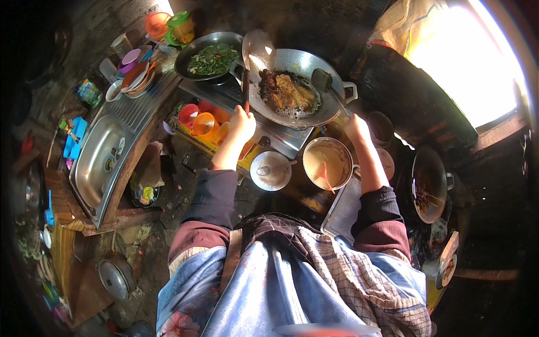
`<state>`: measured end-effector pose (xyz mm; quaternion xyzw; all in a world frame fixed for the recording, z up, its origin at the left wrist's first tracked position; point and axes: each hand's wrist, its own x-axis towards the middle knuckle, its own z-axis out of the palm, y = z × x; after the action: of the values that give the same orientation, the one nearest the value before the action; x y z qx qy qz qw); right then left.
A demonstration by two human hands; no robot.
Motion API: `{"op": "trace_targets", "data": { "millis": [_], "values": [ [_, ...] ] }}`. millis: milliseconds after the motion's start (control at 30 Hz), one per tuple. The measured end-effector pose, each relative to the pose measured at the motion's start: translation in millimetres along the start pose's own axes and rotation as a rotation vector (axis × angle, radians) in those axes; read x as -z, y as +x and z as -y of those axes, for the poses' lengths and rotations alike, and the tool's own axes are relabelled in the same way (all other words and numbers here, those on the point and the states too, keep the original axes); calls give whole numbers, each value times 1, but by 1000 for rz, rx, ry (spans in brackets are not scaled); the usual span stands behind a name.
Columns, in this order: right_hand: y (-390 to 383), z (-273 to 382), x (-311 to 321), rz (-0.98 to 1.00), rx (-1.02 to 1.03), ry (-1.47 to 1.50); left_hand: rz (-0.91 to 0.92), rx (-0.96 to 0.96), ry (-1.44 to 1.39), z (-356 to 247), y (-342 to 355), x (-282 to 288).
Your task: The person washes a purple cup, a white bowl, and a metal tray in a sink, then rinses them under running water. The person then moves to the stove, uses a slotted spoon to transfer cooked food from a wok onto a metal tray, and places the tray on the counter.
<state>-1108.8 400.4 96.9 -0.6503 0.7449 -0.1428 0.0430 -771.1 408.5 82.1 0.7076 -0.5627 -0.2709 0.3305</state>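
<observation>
No readable text, no legible labels, numbers or signs

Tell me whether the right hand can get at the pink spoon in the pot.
Probably yes, though the right hand grips the dark spatula and would likely have to let go first. Nothing visible covers the pink spoon, whose handle sticks out close by.

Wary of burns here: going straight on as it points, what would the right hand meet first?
Probably the wok rim, near the right loop handle, though depth is unclear.
</observation>
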Motion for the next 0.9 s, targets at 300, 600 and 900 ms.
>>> {"op": "trace_targets", "data": {
  "millis": [300,600,900],
  "values": [
    [2,17,35,116,10,-101,297,-726,1384,53,65,-26],
    [-1,15,59,576,-418,480,727,327,67,-23,14,30],
    [-16,19,40,337,-106,23,706,434,-427,-47,-25,-7]
  ]
}}
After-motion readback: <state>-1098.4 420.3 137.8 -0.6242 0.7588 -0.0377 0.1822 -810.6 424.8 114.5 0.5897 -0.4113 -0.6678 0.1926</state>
